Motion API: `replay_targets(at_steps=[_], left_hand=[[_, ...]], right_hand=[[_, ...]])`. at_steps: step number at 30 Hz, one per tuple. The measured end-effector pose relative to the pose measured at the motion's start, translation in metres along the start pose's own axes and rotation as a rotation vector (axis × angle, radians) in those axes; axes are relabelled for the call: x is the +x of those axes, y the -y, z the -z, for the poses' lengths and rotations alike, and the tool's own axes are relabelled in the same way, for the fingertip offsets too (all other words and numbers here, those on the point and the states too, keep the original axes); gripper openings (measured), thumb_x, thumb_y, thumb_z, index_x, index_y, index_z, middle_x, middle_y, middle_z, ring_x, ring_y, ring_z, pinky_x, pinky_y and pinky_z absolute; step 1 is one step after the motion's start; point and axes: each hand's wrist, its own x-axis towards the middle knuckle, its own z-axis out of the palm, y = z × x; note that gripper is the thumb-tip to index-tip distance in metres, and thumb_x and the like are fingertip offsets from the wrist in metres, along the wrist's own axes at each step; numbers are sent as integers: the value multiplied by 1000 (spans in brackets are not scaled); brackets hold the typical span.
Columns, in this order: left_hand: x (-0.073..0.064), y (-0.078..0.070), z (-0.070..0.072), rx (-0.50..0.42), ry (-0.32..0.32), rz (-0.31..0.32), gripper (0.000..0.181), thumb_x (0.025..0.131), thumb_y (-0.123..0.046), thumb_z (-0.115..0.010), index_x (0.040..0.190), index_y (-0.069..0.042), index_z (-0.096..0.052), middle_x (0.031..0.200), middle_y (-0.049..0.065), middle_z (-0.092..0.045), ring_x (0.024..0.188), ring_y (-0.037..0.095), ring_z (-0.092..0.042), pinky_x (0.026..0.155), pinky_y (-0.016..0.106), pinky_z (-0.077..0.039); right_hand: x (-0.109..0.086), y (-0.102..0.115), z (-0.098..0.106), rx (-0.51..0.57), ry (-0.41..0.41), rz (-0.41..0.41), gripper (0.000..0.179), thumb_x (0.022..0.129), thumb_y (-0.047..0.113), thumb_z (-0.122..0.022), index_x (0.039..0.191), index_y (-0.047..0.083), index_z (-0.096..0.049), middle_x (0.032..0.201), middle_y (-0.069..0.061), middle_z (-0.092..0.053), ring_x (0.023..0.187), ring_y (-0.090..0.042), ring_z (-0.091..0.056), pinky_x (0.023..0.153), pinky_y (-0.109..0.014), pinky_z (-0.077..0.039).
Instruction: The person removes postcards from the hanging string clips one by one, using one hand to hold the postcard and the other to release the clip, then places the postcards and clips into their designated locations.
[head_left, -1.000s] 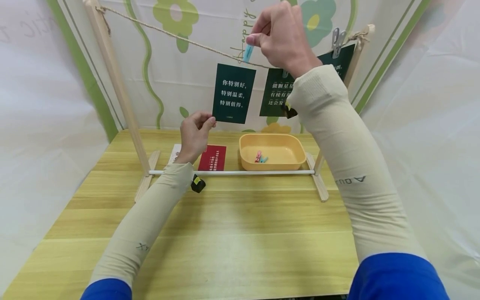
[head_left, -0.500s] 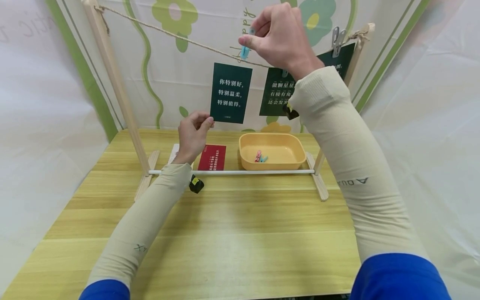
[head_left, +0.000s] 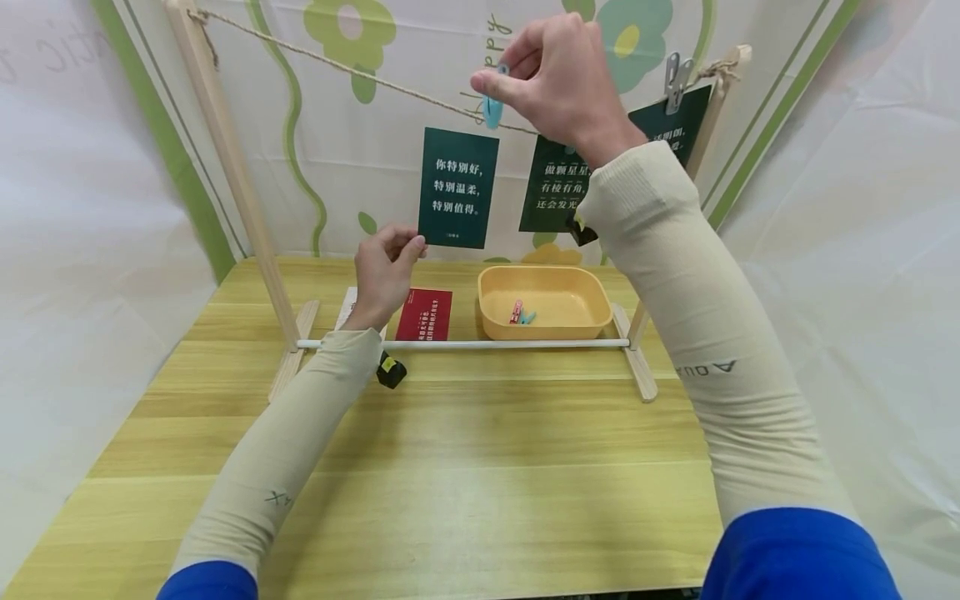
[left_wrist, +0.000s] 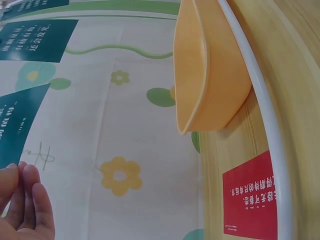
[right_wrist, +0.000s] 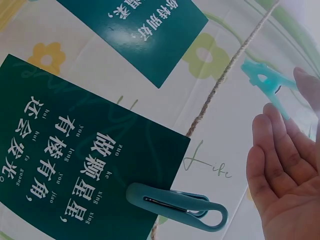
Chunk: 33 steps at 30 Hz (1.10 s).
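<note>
My left hand (head_left: 384, 271) pinches the lower left corner of a dark green card (head_left: 459, 187) with white Chinese writing. The card is upright, with its top edge below the twine (head_left: 375, 82). My right hand (head_left: 566, 79) pinches a light blue clothespin (right_wrist: 270, 82) between thumb and fingers. In the right wrist view the clothespin's tip points toward the twine, with a gap between them, and the held card's corner is apart from the twine too. Another green card (right_wrist: 95, 150) hangs on the twine from a teal clip (right_wrist: 177, 205), partly behind my right wrist in the head view.
The twine spans two wooden posts (head_left: 236, 175) joined low down by a white rod (head_left: 465, 344). Behind the rod stand a yellow basin (head_left: 545, 332) holding a few small clips (head_left: 517, 312) and a red card (head_left: 425, 315). A metal clip (head_left: 677, 83) holds another card at the right post.
The held card has shifted slightly left. My right hand has moved a little left and lower, and the clothespin has turned, now overlapping the twine in the head view.
</note>
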Motion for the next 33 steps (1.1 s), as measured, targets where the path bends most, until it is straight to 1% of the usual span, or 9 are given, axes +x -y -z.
replay_targets(at_steps=[6, 8, 10, 14, 17, 21, 28, 31, 33], left_hand=[[-1, 0, 1, 6, 3, 15, 23, 107, -16, -64, 120, 1, -71, 112, 21, -75, 91, 15, -65, 84, 18, -53], [-1, 0, 1, 7, 4, 20, 23, 107, -16, -64, 121, 0, -71, 111, 20, -75, 93, 18, -66, 85, 18, -53], [-2, 1, 2, -4, 7, 20, 23, 107, -15, -63, 121, 1, -71, 112, 22, -74, 96, 23, -67, 85, 18, -53], [-2, 1, 2, -18, 6, 22, 23, 107, -15, -63, 121, 1, -71, 112, 21, -74, 100, 29, -69, 86, 18, -54], [-3, 3, 3, -19, 7, 21, 23, 107, -15, -63, 121, 1, -71, 109, 18, -74, 99, 28, -69, 88, 19, -55], [-3, 4, 4, -22, 8, 17, 23, 106, -15, -64, 120, 2, -71, 108, 17, -74, 97, 25, -69, 88, 24, -57], [-5, 5, 6, -25, 5, 25, 23, 107, -16, -63, 118, 2, -71, 108, 17, -73, 94, 17, -66, 86, 24, -55], [-5, 4, 6, -36, 9, 31, 23, 107, -16, -63, 118, 2, -71, 106, 15, -73, 95, 19, -66, 86, 26, -55], [-6, 4, 6, -44, 11, 31, 24, 107, -16, -63, 118, 3, -71, 106, 16, -72, 96, 23, -66, 85, 24, -55]], right_hand=[[-2, -1, -2, 17, 3, 11, 53, 97, 53, -71, 123, 8, -77, 118, -7, -78, 96, -6, -62, 98, -15, -55], [-3, -1, -2, 23, 2, 17, 52, 97, 53, -72, 121, 7, -78, 116, -8, -79, 94, -5, -62, 96, -15, -55], [-4, -1, -3, 21, 1, 29, 51, 96, 52, -73, 120, 7, -78, 114, -8, -79, 92, -5, -62, 95, -16, -56], [-5, -1, -4, 10, -2, 54, 50, 96, 53, -73, 117, 7, -80, 112, -7, -80, 90, -5, -63, 93, -17, -57], [-7, -1, -6, 5, 1, 56, 50, 96, 53, -73, 117, 8, -80, 112, -7, -81, 91, -6, -65, 92, -18, -58], [-9, -2, -7, 12, 9, 53, 50, 95, 53, -74, 116, 9, -80, 111, -6, -81, 91, -6, -66, 90, -18, -58], [-12, -3, -8, 26, 31, 60, 48, 94, 54, -75, 113, 10, -82, 108, -5, -82, 88, -4, -67, 90, -17, -58], [-13, -3, -9, 29, 38, 67, 47, 94, 53, -75, 111, 10, -82, 108, -5, -82, 87, -4, -67, 89, -17, -58], [-15, -4, -10, 30, 48, 73, 46, 95, 53, -75, 111, 11, -82, 107, -5, -82, 86, -3, -67, 89, -16, -58]])
